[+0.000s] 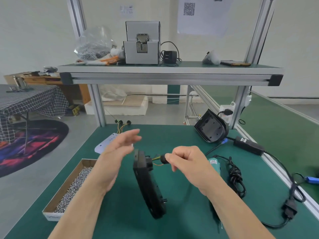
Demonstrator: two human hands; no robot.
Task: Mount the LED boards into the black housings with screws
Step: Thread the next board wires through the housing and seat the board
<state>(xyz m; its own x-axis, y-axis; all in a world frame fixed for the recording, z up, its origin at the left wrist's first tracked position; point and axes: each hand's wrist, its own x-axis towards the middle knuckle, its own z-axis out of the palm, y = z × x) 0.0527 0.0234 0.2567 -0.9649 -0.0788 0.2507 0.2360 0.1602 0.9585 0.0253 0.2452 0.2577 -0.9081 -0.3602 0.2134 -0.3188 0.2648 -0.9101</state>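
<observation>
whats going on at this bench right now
A person works at a green workbench. The right hand pinches the black round plug on the wires of a black plastic housing standing on edge. The left hand hovers open near a white LED board. A cardboard tray of screws sits left, untouched.

The table top (181,218) is dark green. The near housing (148,183) and the far housing (211,128) are black. The wires (157,164) are yellow, green and orange, with a black cap (163,159). The board (106,144) is white, the box (68,181) brown, the screws (77,183) silver. The tablecloth (34,100) is dark with white checks, the rug (31,144) black with red and purple
</observation>
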